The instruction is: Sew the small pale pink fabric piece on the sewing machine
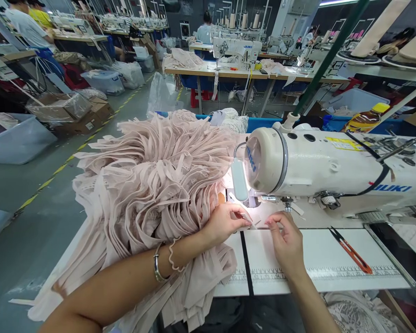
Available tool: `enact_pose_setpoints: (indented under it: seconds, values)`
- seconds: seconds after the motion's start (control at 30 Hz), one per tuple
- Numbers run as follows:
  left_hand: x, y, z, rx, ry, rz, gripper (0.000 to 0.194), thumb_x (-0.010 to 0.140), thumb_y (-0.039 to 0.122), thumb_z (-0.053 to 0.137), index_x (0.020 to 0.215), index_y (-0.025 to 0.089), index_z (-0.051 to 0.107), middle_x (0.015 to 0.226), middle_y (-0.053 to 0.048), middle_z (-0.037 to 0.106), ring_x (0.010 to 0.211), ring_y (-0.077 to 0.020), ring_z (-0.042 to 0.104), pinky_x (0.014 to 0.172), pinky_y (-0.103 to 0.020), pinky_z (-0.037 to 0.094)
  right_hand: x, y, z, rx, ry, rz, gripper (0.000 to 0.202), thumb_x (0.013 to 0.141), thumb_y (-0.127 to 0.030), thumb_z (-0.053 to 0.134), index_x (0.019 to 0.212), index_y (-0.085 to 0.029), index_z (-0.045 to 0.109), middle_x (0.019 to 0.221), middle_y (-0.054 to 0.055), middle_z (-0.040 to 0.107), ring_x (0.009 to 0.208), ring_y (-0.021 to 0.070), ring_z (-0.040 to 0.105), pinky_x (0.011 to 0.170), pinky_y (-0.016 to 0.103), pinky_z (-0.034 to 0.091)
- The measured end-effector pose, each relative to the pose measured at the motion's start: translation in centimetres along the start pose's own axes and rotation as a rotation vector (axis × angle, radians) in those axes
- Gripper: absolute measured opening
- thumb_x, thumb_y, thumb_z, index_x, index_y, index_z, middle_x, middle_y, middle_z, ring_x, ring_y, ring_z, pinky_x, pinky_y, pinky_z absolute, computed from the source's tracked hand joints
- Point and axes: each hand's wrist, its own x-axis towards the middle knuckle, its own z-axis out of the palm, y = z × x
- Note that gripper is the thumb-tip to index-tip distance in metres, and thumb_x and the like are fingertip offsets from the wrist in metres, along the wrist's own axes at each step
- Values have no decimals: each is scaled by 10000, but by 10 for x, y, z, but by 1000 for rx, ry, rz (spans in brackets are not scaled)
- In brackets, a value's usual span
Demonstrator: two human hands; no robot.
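My left hand [225,224] is closed in a pinch on a small pale fabric strip [253,226], just in front of the sewing machine's lit needle area. A short distance to its right, my right hand [287,238] has thumb and fingertips pressed together; whatever is between them is too small to make out. Both hands are over the front of the white sewing machine [305,162]. A large heap of pale pink fabric pieces [152,185] lies left of the machine, under and beside my left forearm.
Orange-handled thread snips [351,252] lie on the table right of my right hand. A printed ruler scale [346,273] runs along the table's front edge. Behind the machine are a yellow-capped bottle [365,118] and thread cones [381,27]. Another sewing table [183,71] stands farther back.
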Motion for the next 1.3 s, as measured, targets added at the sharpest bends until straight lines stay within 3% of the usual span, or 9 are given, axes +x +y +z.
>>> enact_pose_setpoints:
  seconds: [0.17,0.33,0.53,0.67,0.83,1.13,1.3]
  values:
    - [-3,3,1,19,-16,12,39,738,188,741,719,162,720,783,-34,711,827,-187,639,785,-274,485,0,-13,6,33,-53,-63,160,923,-305,597,773,-250,609,748,-3,626,751,176,571,649,303,436]
    - [-3,2,3,-11,35,33,126,692,164,778,701,156,653,747,-8,668,775,-162,620,755,-261,472,0,-16,7,31,-112,-75,225,916,-313,603,701,-249,575,691,-9,615,727,182,560,677,326,439]
    - [-3,0,4,83,16,26,166,701,147,771,697,170,607,743,4,645,784,-165,605,788,-277,437,1,-6,3,15,86,64,179,914,-307,580,748,-243,588,707,-6,594,681,174,548,606,305,419]
    - [-8,2,5,294,81,107,182,732,184,774,776,188,597,801,26,636,819,-165,592,849,-305,378,0,-12,9,67,-58,-28,139,897,-302,631,772,-247,606,762,-2,631,771,183,576,685,310,451]
    - [-13,4,6,401,25,156,129,804,172,697,847,196,578,834,39,631,812,-151,593,898,-325,328,0,-22,14,72,-146,-108,154,914,-234,611,761,-250,616,741,-16,649,763,174,562,701,309,444]
    - [-10,3,5,339,104,130,194,749,130,756,788,197,579,843,49,677,842,-163,599,899,-298,360,-2,-1,3,-16,77,100,162,916,-309,558,774,-240,591,734,0,589,687,175,544,568,293,395]
    - [-9,6,5,300,127,71,251,709,170,817,735,192,568,752,60,666,781,-160,607,906,-317,378,-1,-8,3,33,-19,-58,136,922,-255,581,787,-243,597,756,-10,613,767,168,569,668,287,433]
